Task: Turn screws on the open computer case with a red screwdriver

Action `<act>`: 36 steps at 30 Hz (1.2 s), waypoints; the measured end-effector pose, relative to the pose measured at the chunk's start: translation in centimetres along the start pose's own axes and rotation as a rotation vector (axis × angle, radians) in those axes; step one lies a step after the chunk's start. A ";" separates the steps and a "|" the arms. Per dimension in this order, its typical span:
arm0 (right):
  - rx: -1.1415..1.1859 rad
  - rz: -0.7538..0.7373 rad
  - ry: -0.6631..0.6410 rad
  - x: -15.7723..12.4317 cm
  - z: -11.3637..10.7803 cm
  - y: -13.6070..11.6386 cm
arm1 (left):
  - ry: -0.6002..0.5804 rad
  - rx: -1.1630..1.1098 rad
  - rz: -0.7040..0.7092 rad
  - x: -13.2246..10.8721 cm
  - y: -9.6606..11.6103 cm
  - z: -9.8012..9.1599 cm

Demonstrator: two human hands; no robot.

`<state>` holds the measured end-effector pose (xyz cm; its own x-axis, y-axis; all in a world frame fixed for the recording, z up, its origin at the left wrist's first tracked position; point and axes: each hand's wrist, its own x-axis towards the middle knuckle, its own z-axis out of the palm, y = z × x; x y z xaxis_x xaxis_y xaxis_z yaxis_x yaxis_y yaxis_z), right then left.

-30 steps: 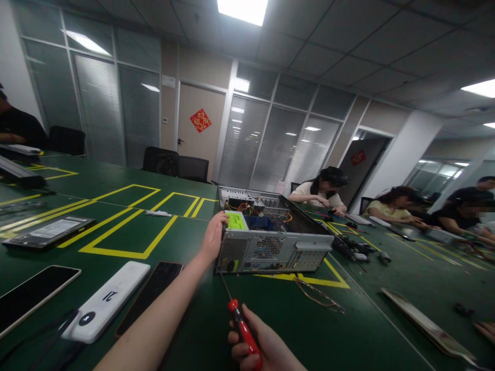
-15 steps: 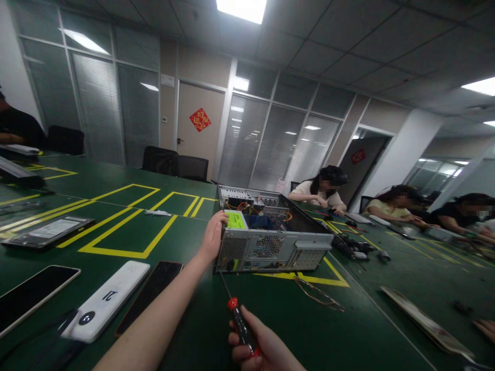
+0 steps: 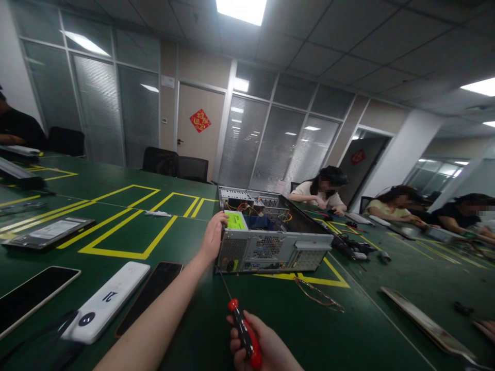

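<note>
Standing nearby, one is seeing the right hand closing its fingers around a red-and-black screwdriver aimed at the lower corner of an open computer case on the green table, the left hand resting loosely open against its side, and a white device bearing "21".

- At twelve o'clock we have a bright light panel in the grey tiled ceiling.
- At ten we face a glass partition.
- Toward eleven, we see a red diamond sign on a pale door.
- Between two and three, our white pillar.
- Toward six, our green table.
</note>
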<state>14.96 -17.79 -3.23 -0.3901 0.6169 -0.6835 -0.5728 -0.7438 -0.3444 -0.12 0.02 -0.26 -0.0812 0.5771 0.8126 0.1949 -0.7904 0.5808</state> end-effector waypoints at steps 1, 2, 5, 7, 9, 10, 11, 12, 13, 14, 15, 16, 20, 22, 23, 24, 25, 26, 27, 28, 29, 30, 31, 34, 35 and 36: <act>0.027 -0.002 0.014 -0.1 0.1 -0.1 | 0.002 -0.001 0.002 0.0 0.0 0.0; 0.031 0.003 0.025 -0.3 0.2 -0.2 | 0.003 -0.002 0.004 0.0 0.0 0.0; -0.026 0.031 0.051 -0.4 0.3 -0.3 | -0.005 0.002 0.009 0.0 -0.1 0.0; -0.054 0.032 0.071 -0.3 0.3 -0.2 | -0.006 0.009 0.007 0.0 -0.1 0.0; -0.057 0.018 0.080 -0.1 0.1 -0.1 | 0.000 0.016 0.006 0.0 0.0 0.0; -0.068 0.015 0.076 0.1 -0.1 0.0 | 0.002 0.018 0.007 0.0 0.0 0.0; -0.085 0.014 0.063 0.2 -0.3 0.0 | 0.002 0.018 0.009 0.0 0.0 0.0; -0.103 0.017 0.040 0.4 -0.4 0.1 | 0.000 0.018 0.012 0.0 0.0 -0.1; -0.117 0.026 0.010 0.4 -0.6 0.1 | -0.004 0.017 0.013 0.0 0.1 -0.1; -0.121 0.035 -0.024 0.5 -0.7 0.0 | -0.005 0.016 0.013 0.0 0.1 -0.1; -0.110 0.041 -0.055 0.5 -0.8 -0.1 | -0.004 0.015 0.011 0.0 0.1 -0.1; -0.084 0.042 -0.079 0.4 -0.9 -0.2 | -0.004 0.015 0.009 0.0 0.1 -0.1; -0.042 0.099 -0.095 -0.1 -0.8 -0.7 | -0.014 0.013 -0.003 0.0 0.0 -0.1; -0.048 0.115 -0.073 -0.1 -0.6 -0.7 | -0.013 0.009 -0.002 0.0 0.0 -0.1; -0.039 0.101 -0.061 -0.1 -0.5 -0.6 | -0.012 0.008 -0.001 0.0 0.0 -0.1; -0.022 0.078 -0.053 0.0 -0.5 -0.5 | -0.011 0.009 0.000 0.0 0.0 -0.1; -0.008 0.055 -0.044 0.1 -0.4 -0.4 | -0.011 0.009 0.001 0.0 0.0 -0.1; -0.001 0.040 -0.035 0.2 -0.4 -0.3 | -0.012 0.009 0.001 0.0 0.0 -0.1; -0.002 0.034 -0.026 0.3 -0.4 -0.3 | -0.012 0.008 0.001 0.0 0.0 -0.1; -0.009 0.036 -0.015 0.4 -0.4 -0.3 | -0.013 0.006 0.003 0.0 0.0 -0.1; -0.017 0.039 -0.009 0.4 -0.5 -0.3 | -0.013 0.003 0.004 0.0 0.0 -0.1; -0.024 0.042 -0.009 0.4 -0.6 -0.3 | -0.013 0.001 0.004 0.0 0.0 -0.1; -0.031 0.044 -0.018 0.4 -0.6 -0.4 | -0.012 0.000 0.003 0.0 0.0 -0.1; -0.085 0.035 -0.104 0.0 -0.8 -0.5 | -0.007 -0.003 -0.004 0.1 0.0 -0.1; -0.121 0.021 -0.143 -0.2 -0.7 -0.4 | -0.007 -0.004 -0.006 0.1 0.0 -0.1; -0.157 0.002 -0.184 -0.5 -0.5 -0.4 | -0.007 -0.004 -0.007 0.1 0.0 0.0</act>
<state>15.75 -17.92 -3.13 -0.5237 0.6415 -0.5605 -0.4583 -0.7668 -0.4494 -0.17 0.07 -0.23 -0.0757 0.5838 0.8084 0.1902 -0.7873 0.5864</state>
